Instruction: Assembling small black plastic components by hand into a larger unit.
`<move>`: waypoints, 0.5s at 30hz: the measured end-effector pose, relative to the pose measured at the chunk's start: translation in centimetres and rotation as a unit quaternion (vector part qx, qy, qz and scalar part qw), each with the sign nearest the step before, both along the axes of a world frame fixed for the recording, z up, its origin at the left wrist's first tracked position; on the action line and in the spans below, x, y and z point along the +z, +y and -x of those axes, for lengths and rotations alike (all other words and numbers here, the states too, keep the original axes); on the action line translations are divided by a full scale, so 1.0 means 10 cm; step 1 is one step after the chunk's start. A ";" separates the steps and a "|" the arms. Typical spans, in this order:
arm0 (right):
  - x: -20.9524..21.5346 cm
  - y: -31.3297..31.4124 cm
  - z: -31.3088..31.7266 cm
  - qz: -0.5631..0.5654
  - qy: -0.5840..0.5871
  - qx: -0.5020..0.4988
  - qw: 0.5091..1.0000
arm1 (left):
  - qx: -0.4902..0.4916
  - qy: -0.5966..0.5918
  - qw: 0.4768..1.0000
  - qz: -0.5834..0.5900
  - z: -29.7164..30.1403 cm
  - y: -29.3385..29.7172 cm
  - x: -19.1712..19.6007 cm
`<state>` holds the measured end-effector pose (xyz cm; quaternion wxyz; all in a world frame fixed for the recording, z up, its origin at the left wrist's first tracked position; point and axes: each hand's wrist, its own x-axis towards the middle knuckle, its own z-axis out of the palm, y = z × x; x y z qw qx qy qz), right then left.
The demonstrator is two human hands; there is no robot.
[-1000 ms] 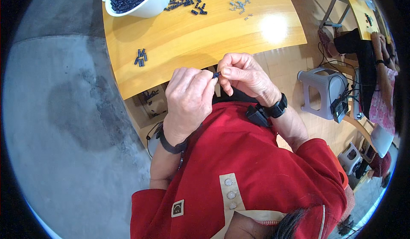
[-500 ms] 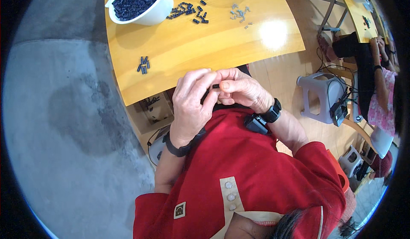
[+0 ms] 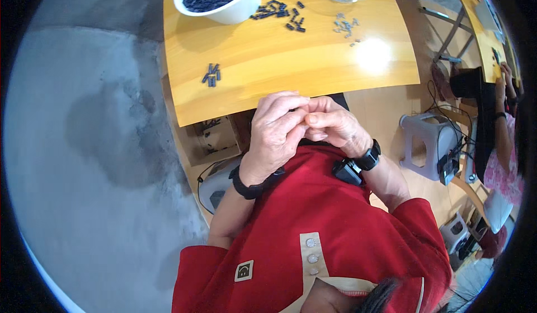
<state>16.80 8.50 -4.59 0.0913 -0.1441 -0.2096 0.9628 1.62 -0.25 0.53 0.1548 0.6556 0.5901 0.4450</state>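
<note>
A small dark part (image 3: pixel 293 110) is pinched between left hand (image 3: pixel 274 134) and right hand (image 3: pixel 335 128), fitting judged underway; bowl (image 3: pixel 224 12) at 11 o'clock.

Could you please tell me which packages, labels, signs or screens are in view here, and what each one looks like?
Cardboard box: open, brown, on the floor under the table's near edge.
Sleeve patch: small pale square with a dark symbol, on the red top.
Wrist device: small black block by the right wrist; no lit screen can be made out.
</note>
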 end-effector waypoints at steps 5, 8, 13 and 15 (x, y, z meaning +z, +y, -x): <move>0.07 -0.03 0.09 -0.001 -0.019 -0.009 1.000 | 0.019 -0.021 1.000 -0.001 0.03 -0.05 -0.05; 0.02 -0.04 0.14 0.007 -0.012 -0.003 1.000 | 0.038 -0.044 0.998 -0.001 0.05 -0.07 -0.10; 0.08 -0.01 0.20 -0.071 -0.097 0.026 0.992 | 0.125 -0.030 0.991 0.031 0.18 -0.14 -0.14; 0.12 0.03 0.22 -0.129 -0.161 0.009 0.978 | 0.221 0.005 0.974 0.053 0.29 -0.14 -0.16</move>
